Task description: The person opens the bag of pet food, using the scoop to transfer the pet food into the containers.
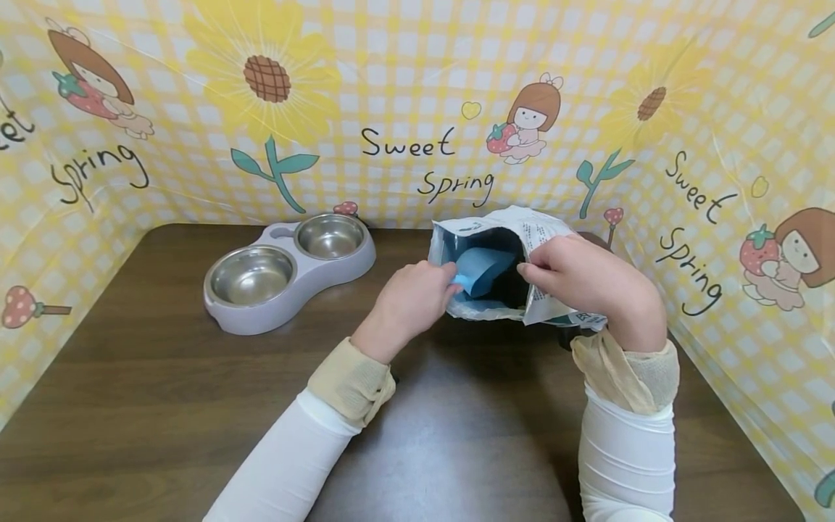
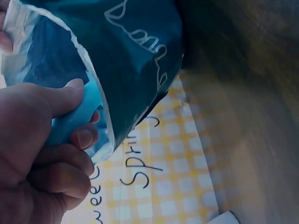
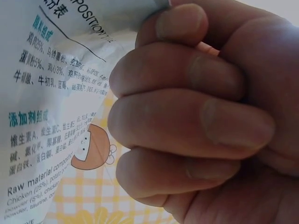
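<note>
A pet food bag (image 1: 485, 223) stands with its wide mouth turned toward me, white outside with print, teal on the side seen in the left wrist view. My left hand (image 1: 415, 301) pinches the handle of a light blue scoop (image 1: 483, 267), whose bowl reaches into the bag's mouth. In the left wrist view thumb and forefinger grip the scoop (image 2: 88, 105) beside the bag's rim. My right hand (image 1: 580, 279) holds the bag's right edge between thumb and curled fingers. The right wrist view shows the curled fingers (image 3: 182, 121) beside the printed bag wall (image 3: 42, 107). The bag's depth is dark.
Left of the bag, a lilac double pet bowl (image 1: 313, 279) with two steel dishes rests on the brown wooden table (image 1: 163, 406). A yellow checked cloth (image 1: 404, 87) printed with flowers and girls walls in the back and sides. Something dark (image 1: 569, 337) shows under the bag's right end.
</note>
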Tool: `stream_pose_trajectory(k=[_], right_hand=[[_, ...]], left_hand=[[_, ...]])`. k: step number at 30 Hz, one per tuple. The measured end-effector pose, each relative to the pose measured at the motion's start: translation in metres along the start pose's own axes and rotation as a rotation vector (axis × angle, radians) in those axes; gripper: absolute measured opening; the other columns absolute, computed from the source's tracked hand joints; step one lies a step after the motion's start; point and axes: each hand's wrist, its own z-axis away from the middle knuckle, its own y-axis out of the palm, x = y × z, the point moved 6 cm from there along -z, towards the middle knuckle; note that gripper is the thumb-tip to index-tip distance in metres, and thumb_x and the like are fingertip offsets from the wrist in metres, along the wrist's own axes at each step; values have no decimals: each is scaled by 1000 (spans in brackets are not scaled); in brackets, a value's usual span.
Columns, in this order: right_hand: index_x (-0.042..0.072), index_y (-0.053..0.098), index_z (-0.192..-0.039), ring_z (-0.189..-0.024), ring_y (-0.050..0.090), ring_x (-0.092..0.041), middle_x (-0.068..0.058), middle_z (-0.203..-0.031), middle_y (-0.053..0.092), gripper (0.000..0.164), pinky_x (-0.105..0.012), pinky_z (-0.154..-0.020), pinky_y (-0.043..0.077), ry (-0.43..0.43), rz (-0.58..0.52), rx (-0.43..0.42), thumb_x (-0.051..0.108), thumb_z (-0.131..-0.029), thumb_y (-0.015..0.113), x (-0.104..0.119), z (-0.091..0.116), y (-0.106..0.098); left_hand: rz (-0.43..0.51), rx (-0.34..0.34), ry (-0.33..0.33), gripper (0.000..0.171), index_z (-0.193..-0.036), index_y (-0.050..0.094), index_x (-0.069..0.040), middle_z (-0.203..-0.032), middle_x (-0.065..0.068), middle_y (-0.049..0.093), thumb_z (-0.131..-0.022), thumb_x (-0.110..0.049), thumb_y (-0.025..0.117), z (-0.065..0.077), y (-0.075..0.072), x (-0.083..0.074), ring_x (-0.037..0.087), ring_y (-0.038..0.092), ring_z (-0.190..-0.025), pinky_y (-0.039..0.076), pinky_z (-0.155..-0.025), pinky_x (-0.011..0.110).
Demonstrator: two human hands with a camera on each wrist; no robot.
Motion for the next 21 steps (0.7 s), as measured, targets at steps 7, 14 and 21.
stream_pose_trajectory(k=[7, 14, 21], right_hand=[[11, 58, -54, -43, 43, -14, 3, -48, 39, 43, -28, -46, 38, 3, -12, 8, 20, -96, 58, -1, -1, 1], [12, 57, -53, -44, 44, -14, 4, -48, 38, 44, -28, -46, 39, -16, 1, 6, 20, -96, 58, -1, -2, 2], [11, 59, -55, -44, 44, -15, 3, -48, 38, 43, -28, -46, 38, -5, -9, 22, 19, -97, 58, -2, -2, 3]], left_hand=[[4, 34, -4, 24, -88, 63, -10, -63, 3, 57, -99, -31, 59, 0, 8, -3, 19, 59, -59, 56, -57, 40], [190, 84, -59, 25, -85, 62, -11, -62, 2, 51, -100, -31, 57, -1, 13, 3, 16, 54, -55, 46, -50, 29], [403, 178, -188, 30, -90, 67, -11, -61, 2, 50, -102, -35, 53, -2, 21, 15, 15, 51, -56, 38, -50, 26]])
